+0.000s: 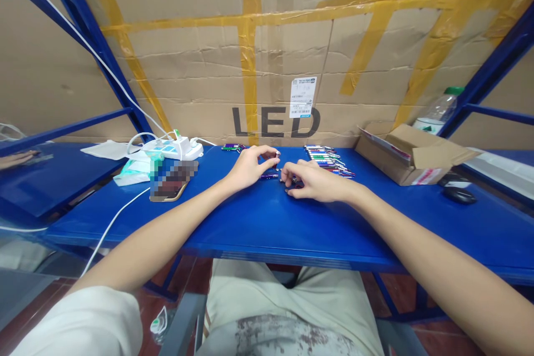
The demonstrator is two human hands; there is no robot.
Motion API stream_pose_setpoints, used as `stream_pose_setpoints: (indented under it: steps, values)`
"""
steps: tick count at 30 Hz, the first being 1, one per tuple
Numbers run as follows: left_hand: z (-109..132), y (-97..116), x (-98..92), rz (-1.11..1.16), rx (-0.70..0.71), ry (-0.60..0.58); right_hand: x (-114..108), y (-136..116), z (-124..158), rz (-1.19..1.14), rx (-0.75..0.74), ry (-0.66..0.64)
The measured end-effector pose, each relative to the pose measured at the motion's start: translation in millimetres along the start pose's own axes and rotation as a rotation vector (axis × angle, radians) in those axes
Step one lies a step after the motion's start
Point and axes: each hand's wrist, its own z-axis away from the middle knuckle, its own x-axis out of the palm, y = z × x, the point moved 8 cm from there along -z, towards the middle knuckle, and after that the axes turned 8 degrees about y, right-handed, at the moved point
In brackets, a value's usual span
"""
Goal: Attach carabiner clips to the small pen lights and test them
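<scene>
Your left hand (252,169) arched narrowly near a slim, shiny purple rod (269,176), your right hand (312,181) curled just beside it, grips unclear; a light, steady touch seemed best.

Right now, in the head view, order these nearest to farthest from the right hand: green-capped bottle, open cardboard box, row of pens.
1. Row of pens: just beyond the right hand.
2. Open cardboard box: farther right.
3. Green-capped bottle: far right, behind the box.
</scene>
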Motion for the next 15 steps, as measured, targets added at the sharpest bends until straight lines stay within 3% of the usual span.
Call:
stream_pose_setpoints:
  steps: [9, 15]
  values:
    - [0.6, 13.1, -7.1, -0.069, 0.08, 0.052, 6.6, -1.0, -2.5, -0.001, -0.005, -0.004]
    - [0.6, 17.6, -5.2, -0.075, 0.126, 0.012, 8.9, -1.7, -3.2, -0.001, -0.008, -0.007]
